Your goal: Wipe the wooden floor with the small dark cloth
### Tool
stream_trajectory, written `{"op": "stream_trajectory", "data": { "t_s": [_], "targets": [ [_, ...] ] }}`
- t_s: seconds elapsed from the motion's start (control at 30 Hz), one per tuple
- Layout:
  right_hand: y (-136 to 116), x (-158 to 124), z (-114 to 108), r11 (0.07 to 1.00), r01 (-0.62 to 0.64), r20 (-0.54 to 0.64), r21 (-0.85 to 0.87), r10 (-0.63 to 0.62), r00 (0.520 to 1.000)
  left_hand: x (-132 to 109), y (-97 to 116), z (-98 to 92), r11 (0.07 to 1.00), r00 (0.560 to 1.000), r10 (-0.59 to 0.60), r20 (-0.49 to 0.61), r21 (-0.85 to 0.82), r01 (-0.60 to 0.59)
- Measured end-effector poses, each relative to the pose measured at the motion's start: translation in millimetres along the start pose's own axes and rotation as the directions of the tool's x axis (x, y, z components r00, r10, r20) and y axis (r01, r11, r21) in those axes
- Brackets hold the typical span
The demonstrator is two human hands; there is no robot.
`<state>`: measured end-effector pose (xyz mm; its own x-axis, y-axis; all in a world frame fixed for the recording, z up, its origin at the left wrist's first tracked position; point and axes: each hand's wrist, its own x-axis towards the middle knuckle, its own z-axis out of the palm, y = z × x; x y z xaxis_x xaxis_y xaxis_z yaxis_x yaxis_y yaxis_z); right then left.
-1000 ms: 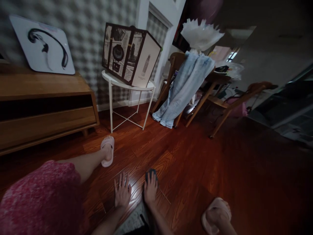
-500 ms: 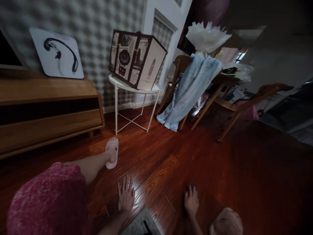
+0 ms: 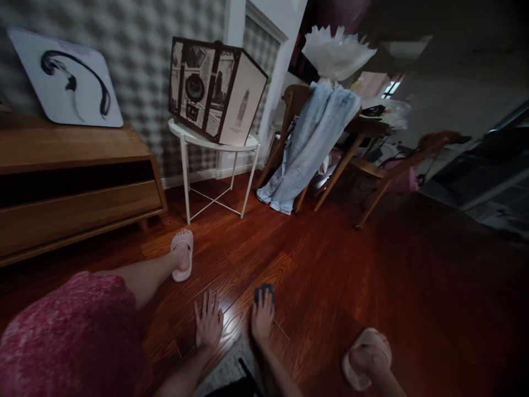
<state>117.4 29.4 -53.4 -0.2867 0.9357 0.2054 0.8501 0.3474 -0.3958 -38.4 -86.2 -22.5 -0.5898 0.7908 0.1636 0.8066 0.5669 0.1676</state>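
My left hand (image 3: pixel 209 322) is held palm down low over the wooden floor, fingers spread, with nothing in it. To its right, my right hand (image 3: pixel 263 321) has its fingers over a small dark blue object (image 3: pixel 260 291), its kind unclear under the fingers. Whether either hand touches the floor (image 3: pixel 314 275) I cannot tell. Below and between my forearms shows a patch of grey patterned fabric (image 3: pixel 231 366) with a black strap-like strip on it.
My slippered feet, in pink slippers (image 3: pixel 188 267), are set wide apart. Ahead stands a white side table (image 3: pixel 198 138) bearing a printed box (image 3: pixel 206 94). A wooden cabinet (image 3: pixel 82 198) is at left. Jeans (image 3: pixel 306 143) hang over a chair; another wooden chair (image 3: pixel 380 171) stands right.
My right hand has swept left with the dark blue object, close beside my left hand. The left hand stays spread. The view has shifted slightly right, showing more of the right slipper.
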Motion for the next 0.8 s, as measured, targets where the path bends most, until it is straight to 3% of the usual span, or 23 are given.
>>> {"op": "stream_trajectory", "data": {
  "t_s": [0.07,0.13,0.2,0.23,0.27,0.33,0.4,0.43,0.5,0.57,0.63,0.73,0.8],
  "targets": [
    [-36,-4,10,0.972,0.228,0.137,0.061,-0.234,0.962,0,1,2.1,0.999,1.000,-0.015,-0.010,0.035,0.015],
    [-53,-2,11,0.897,0.423,0.219,0.127,-0.442,0.870,1,2,2.8,0.997,0.999,-0.026,-0.026,0.065,0.027],
    [-47,9,3,0.831,0.532,0.241,0.161,-0.556,0.796,2,2,2.0,0.997,0.999,-0.026,-0.038,0.076,0.028],
    [-36,18,-3,0.824,0.545,0.233,0.154,-0.567,0.790,2,2,1.1,0.997,0.999,-0.022,-0.042,0.078,0.025],
    [-19,28,-10,0.836,0.532,0.213,0.132,-0.548,0.809,2,2,-0.1,0.997,0.999,-0.020,-0.044,0.078,0.023],
    [26,47,-29,0.904,0.423,0.138,0.058,-0.427,0.894,2,2,-3.1,0.997,0.999,-0.013,-0.045,0.072,0.016],
    [79,59,-50,0.978,0.206,0.026,-0.024,-0.206,0.978,2,2,-6.6,0.998,0.999,-0.015,-0.041,0.066,0.018],
    [105,60,-59,0.995,0.075,-0.036,-0.058,-0.077,0.996,2,2,-8.3,0.998,0.999,-0.021,-0.036,0.065,0.023],
    [147,53,-76,0.983,-0.154,-0.141,-0.102,0.139,0.980,2,3,-11.3,0.997,0.999,-0.029,-0.023,0.064,0.031],
    [171,38,-85,0.947,-0.299,-0.220,-0.121,0.268,0.938,2,4,-13.1,0.998,0.999,-0.031,-0.012,0.060,0.032],
    [169,23,-85,0.901,-0.415,-0.304,-0.125,0.363,0.881,2,3,-13.5,0.998,1.000,-0.029,-0.007,0.051,0.030],
    [128,12,-72,0.829,-0.548,-0.394,-0.111,0.469,0.790,1,2,-12.1,0.999,1.000,-0.031,-0.002,0.028,0.031],
    [86,11,-58,0.859,-0.498,-0.337,-0.123,0.435,0.835,1,1,-10.7,1.000,1.000,-0.026,-0.004,0.017,0.026]
  ]
}}
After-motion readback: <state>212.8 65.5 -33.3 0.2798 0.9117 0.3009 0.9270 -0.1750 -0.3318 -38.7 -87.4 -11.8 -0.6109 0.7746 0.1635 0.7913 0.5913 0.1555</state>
